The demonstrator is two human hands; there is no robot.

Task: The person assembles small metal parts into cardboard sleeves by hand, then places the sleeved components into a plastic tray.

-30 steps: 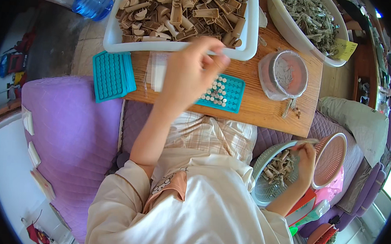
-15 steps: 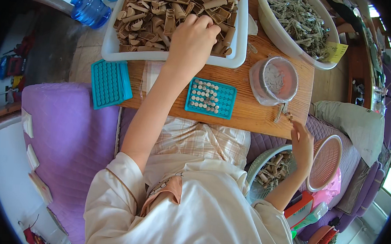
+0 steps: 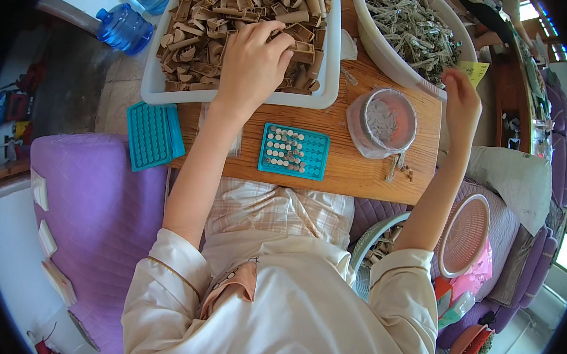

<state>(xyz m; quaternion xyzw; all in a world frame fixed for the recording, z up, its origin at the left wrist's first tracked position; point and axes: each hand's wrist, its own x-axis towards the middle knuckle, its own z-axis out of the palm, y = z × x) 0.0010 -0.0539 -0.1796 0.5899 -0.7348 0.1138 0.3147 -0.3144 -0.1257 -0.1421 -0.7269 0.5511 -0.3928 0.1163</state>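
Observation:
My left hand is over brown half-tube pieces in a white tray. Its thumb and forefinger are apart beside one piece; some fingertips are hidden. My right hand is raised at the near right rim of a white basin of dry grey-green stalks, by a yellow paper note. Its fingers are drawn together; anything between them is too small to make out. Between my arms lies a teal tray of round pits, partly filled with small pale discs.
A plastic-lined tub of pale bits stands on the wooden table, with dry scraps beside it. Stacked teal trays lie at left. Baskets, one pale green and one pink, sit at lower right.
My right hand has gone from the scraps at the table's front edge up to the white basin. My left hand stays over the brown pieces, its fingers more spread. The view has shifted slightly.

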